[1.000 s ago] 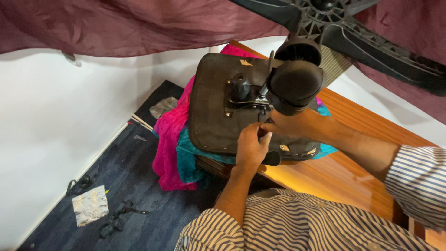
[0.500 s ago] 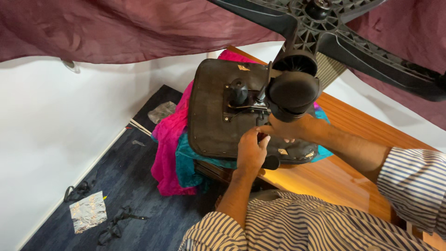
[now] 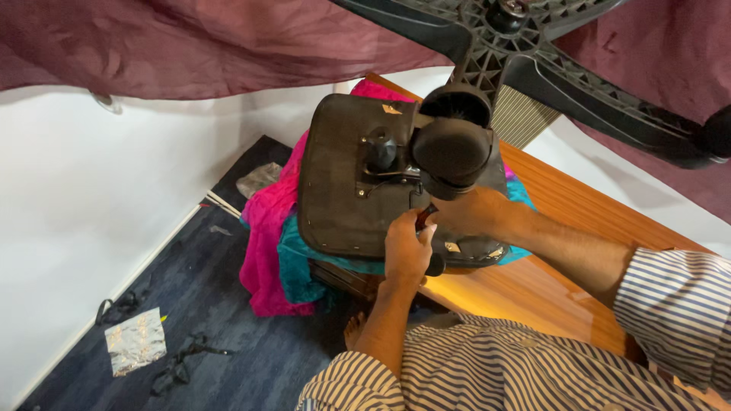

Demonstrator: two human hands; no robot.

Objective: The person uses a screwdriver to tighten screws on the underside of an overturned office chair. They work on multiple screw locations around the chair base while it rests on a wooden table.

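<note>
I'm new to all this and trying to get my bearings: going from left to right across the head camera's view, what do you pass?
Foil packet on the floor → pink cloth → left hand → right hand → striped right sleeve.

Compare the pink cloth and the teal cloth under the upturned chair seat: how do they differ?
The pink cloth hangs lower toward the floor; the teal cloth stops higher. Pink shows along the seat's far and left side, teal also at its right edge. Pink covers more visible area than teal. Both are crumpled and pinned under the chair seat.
</note>
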